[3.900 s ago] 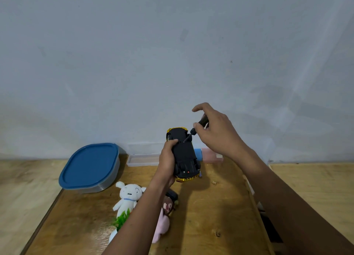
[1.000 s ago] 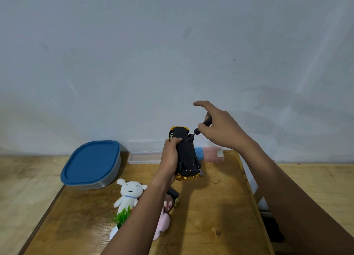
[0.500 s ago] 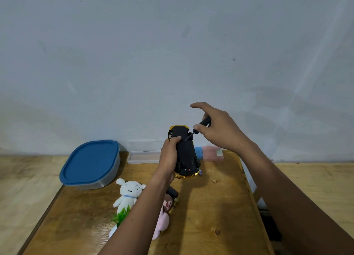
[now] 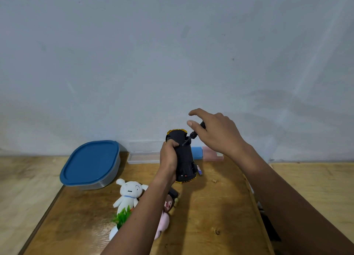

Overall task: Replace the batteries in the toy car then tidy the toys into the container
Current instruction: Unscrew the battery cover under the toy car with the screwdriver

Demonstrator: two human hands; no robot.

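My left hand [image 4: 168,157] grips a black toy car [image 4: 183,155] with gold trim, held up above the wooden table with its underside turned toward me. My right hand [image 4: 216,134] holds a small black screwdriver [image 4: 193,134], whose tip touches the upper part of the car's underside; the index finger and thumb are stretched out over the handle. A container with a blue lid [image 4: 91,163] sits closed at the table's back left. A white plush dog [image 4: 129,194] and a pink plush toy [image 4: 165,214] lie under my left forearm.
A small green plastic plant [image 4: 122,216] stands beside the plush dog. A clear flat box [image 4: 143,157], a blue block [image 4: 197,152] and a pink block [image 4: 210,155] line the wall. A small battery-like item [image 4: 199,170] lies behind the car. The wooden table [image 4: 210,216] ends at right.
The car and both hands stay in nearly the same place. My right hand has shifted its fingers on the screwdriver handle, with the thumb and index finger spread wider now.
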